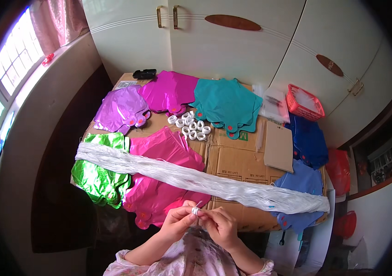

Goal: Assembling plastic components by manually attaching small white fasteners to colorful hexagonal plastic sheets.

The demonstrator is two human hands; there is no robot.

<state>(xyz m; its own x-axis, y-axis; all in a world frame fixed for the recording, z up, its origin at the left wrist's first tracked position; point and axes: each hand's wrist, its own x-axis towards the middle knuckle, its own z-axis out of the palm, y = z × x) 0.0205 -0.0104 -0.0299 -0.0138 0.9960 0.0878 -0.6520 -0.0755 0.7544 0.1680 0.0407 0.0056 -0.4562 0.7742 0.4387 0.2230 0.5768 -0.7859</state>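
Note:
My left hand (179, 222) and my right hand (220, 226) meet at the front edge of the cardboard, in front of my body. Both pinch a small white ribbon coil (195, 211) between their fingertips. Just beyond them, a long bundle of white string (191, 178) stretches across the work surface. Beneath its middle lies a stack of pink flat foil balloons (166, 152). Several similar white ribbon coils (192, 125) sit in a cluster farther back.
Other foil stacks are green (101, 184), lilac (121, 106), magenta (168, 89), teal (227, 103), light blue (304, 179) and dark blue (307, 140). A beige card (278, 146), clear bags (275, 105), a red basket (302, 109) and a black object (144, 74) lie around the cardboard (235, 161).

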